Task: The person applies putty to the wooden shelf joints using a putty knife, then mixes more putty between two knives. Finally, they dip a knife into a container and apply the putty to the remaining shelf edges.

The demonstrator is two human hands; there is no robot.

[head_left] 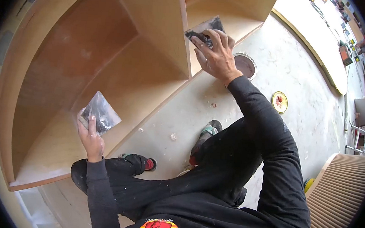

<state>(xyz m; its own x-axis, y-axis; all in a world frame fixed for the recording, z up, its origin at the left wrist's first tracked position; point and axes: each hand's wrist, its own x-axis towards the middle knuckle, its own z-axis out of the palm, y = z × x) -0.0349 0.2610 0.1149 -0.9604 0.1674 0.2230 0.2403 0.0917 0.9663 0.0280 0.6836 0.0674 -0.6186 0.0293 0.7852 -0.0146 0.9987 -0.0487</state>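
Note:
My left hand [91,137] is closed on a flat metal putty blade [102,113], smeared with filler, in front of the lower wooden compartment [138,81]. My right hand [217,56] grips a second, dark-stained putty blade [214,24] by the front edge of the upright divider [186,34]. Its fingers are spread over the blade's face, and the blade's tip points up. Just right of my right wrist, an open tin [246,66] of pinkish-grey filler stands on the floor, partly hidden by the wrist.
A round yellow-rimmed lid [279,102] with a reddish smear lies on the pale, spotted floor [173,122]. Behind it runs a long white panel [311,34]. A ribbed wooden piece [341,197] stands at the lower right, near a metal ladder [358,141].

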